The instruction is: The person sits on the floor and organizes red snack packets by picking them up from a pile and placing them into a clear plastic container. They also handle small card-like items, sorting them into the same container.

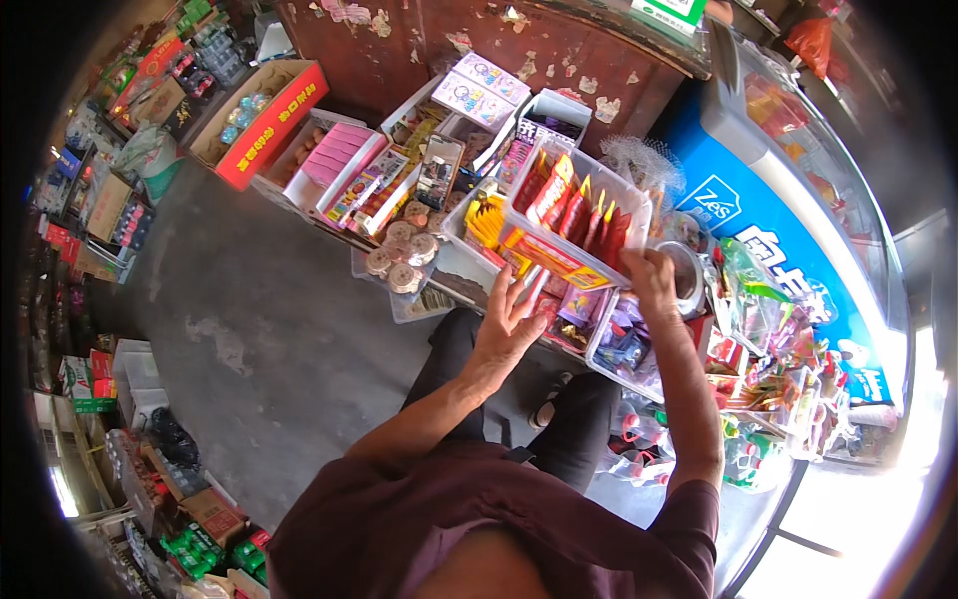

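My right hand (653,278) grips the near right corner of a clear plastic bin (636,217), which is tilted and holds several red and yellow snack packets (576,213). Fingers apart, my left hand (507,329) is just below the bin's near left side; whether its fingertips touch anything is unclear. Left of the bin, a smaller container holds yellow packets (485,221). Below it lie purple and red wrapped sweets (580,305), and a clear tub (625,341) of dark blue and purple packets is beside my right forearm.
A smartphone (439,171) leans among snack boxes, near stacked round tubs (404,251). A red carton (273,127) stands at the far left of the row. On the right are a blue chest freezer (778,247), a round jar (681,277) and bagged goods. Shelved stock lines the left side.
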Tool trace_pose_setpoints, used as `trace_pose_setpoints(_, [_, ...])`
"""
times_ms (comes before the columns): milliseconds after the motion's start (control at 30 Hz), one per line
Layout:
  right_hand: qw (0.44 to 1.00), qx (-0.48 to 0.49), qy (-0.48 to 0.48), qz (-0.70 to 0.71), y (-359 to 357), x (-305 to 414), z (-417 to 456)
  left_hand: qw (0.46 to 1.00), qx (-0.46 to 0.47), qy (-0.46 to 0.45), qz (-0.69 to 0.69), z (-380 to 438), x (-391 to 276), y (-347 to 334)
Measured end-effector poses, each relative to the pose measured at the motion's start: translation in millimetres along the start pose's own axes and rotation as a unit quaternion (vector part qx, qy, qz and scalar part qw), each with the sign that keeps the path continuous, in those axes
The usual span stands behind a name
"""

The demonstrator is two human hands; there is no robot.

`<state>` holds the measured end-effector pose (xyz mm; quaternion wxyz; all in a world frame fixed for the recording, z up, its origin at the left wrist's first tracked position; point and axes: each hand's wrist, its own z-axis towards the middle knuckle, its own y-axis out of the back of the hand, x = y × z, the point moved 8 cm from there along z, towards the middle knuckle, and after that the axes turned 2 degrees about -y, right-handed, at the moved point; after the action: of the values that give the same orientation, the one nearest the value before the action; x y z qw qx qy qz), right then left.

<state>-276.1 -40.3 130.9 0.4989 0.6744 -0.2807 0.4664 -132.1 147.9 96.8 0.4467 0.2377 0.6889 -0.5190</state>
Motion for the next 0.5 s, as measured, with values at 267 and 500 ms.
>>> trace_pose_setpoints(267, [0.981, 0.080, -0.085, 0.155, -123, -30, -19, 0.983, -0.174, -0.051, -0.009, 62, -12, 28])
trace_pose_setpoints(500, [0.956, 0.125, -0.149, 0.218, -157, 0, -32, 0.974, -0.127, -0.171, 0.083, 89, -36, 50])
